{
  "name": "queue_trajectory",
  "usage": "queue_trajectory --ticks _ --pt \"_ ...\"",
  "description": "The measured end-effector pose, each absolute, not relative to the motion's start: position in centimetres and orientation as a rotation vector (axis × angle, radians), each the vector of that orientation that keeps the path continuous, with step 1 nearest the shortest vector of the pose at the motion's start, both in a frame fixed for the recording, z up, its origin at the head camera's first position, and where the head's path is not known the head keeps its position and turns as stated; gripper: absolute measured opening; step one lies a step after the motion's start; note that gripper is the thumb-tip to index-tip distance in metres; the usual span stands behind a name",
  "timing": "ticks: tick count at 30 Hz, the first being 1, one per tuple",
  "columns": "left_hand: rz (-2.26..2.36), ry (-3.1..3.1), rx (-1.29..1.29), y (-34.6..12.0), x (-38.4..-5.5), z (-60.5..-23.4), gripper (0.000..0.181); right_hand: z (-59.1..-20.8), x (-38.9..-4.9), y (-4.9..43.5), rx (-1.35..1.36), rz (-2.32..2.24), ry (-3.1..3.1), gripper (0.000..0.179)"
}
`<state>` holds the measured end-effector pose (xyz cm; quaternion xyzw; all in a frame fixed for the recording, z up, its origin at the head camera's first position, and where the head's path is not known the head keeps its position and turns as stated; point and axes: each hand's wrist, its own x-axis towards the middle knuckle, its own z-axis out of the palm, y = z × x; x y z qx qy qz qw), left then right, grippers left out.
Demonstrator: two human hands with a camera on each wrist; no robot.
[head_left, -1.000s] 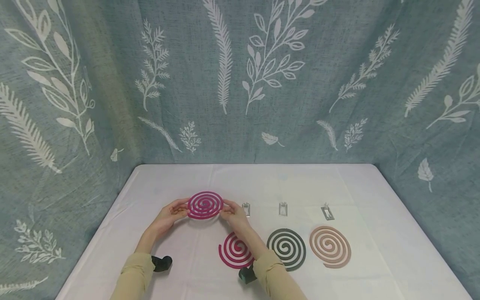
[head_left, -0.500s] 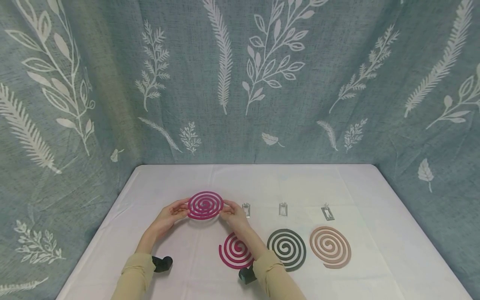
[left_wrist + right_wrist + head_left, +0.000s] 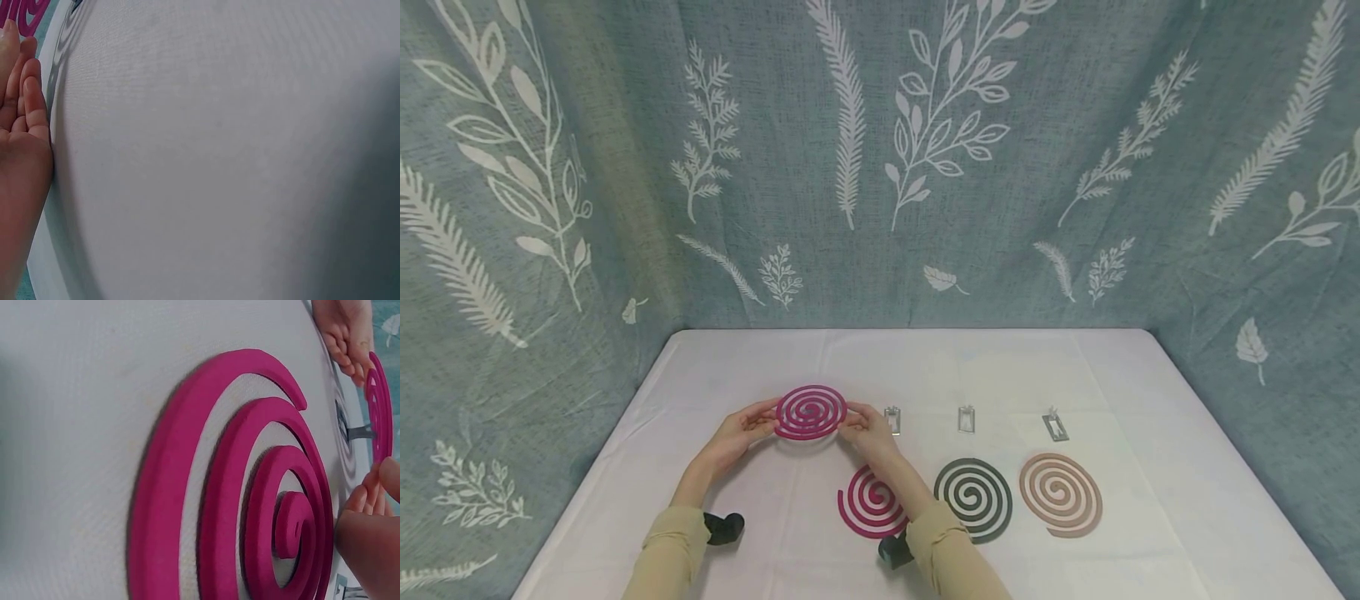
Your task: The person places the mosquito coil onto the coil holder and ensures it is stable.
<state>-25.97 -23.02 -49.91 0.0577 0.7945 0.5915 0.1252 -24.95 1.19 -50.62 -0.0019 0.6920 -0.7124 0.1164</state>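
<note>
A magenta mosquito coil point(image 3: 811, 409) is held level above the left part of the table. My left hand point(image 3: 730, 437) pinches its left edge between thumb and fingers, and my right hand point(image 3: 872, 437) pinches the right edge. Beneath this coil, the right wrist view shows a metal coil stand point(image 3: 360, 432) whose upright part reaches the coil's underside; whether the coil is fixed on it I cannot tell. A second magenta coil point(image 3: 153, 506) lies flat on the table under my right forearm, which covers part of it in the head view.
A dark green coil point(image 3: 1006, 500) and a brown coil point(image 3: 1097, 500) lie to the right. Behind them stand small metal stands: one beside my right hand point(image 3: 896, 409), a middle stand point(image 3: 960, 419) and a right stand point(image 3: 1060, 429). Black wrist cameras point(image 3: 726, 528) hang below both forearms.
The held coil sits very slightly lower than before. Both hands keep the same grip, and the other coils and stands have not moved.
</note>
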Motion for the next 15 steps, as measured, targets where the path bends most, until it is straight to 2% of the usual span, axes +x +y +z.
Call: queue_trajectory --ticks 15 --pt "1.672 2.323 0.155 -22.96 -26.05 -49.69 0.054 -50.17 -24.85 1.57 -0.018 -2.064 2.035 0.045"
